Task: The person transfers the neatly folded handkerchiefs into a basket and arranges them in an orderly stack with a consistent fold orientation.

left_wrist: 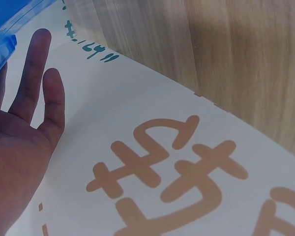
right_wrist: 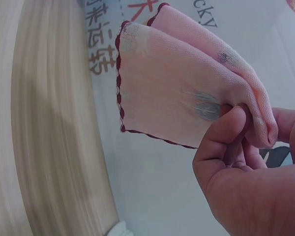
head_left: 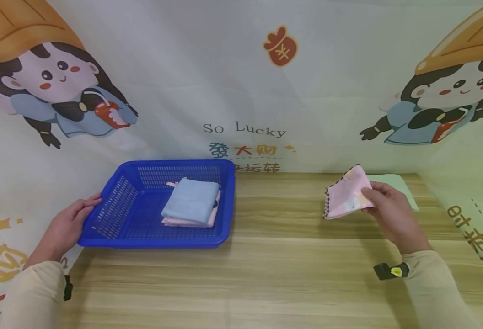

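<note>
My right hand (head_left: 394, 217) pinches a folded pink cloth (head_left: 346, 194) between thumb and fingers, held up over the right side of the table. Its dark scalloped edging and a grey-blue motif show in the right wrist view. Beyond that hand a pale green cloth (head_left: 394, 185) lies on the table, partly covered from sight. At the left, my left hand (head_left: 68, 226) touches the outer left side of a blue plastic basket (head_left: 142, 237), fingers mostly straight. Inside the basket a folded light blue cloth (head_left: 192, 201) rests on pink cloth (head_left: 190, 223).
The wooden table (head_left: 266, 278) runs up to a printed white sheet (head_left: 175, 105) hanging at the back. More of that sheet borders both sides, close to the basket's left end.
</note>
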Tool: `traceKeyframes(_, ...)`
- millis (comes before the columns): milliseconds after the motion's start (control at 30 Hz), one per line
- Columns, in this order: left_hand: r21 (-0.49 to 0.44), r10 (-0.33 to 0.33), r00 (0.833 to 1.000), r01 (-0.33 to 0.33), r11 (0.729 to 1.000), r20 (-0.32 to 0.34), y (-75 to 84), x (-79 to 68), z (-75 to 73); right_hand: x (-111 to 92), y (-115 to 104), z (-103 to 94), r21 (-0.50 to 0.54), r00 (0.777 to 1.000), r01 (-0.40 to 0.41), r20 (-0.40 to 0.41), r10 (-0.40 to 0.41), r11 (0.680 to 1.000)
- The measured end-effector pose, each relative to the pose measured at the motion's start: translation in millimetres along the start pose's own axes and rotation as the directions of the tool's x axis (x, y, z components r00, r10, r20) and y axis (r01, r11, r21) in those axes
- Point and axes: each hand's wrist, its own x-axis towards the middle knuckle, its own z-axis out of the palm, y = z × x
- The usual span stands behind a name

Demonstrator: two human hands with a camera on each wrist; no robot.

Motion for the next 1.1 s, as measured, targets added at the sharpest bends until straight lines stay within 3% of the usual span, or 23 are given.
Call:
traceKeyframes(500, -0.002, -0.002, 1.000, 0.002, 1.000, 0.003, 0.6, -0.8, 0.0, 9, -3, 28.9, 0.030, 1.000, -0.010, -0.018, 0.011, 0.999)
traceKeyframes(767, -0.008, 0.014, 1.000, -0.014, 1.000, -0.011, 0.0, -1.0, 2.5, 15, -7, 44.2, 0.108, 1.000, -0.006, -0.009, 0.007, 0.994)
traceKeyframes(1100, 0.019, 0.037, 0.999, -0.037, 0.999, -0.027, -1.6, 0.0, 0.8, 24, -18, 63.2, 0.071, 1.000, 0.008, 0.000, -0.008, 0.997)
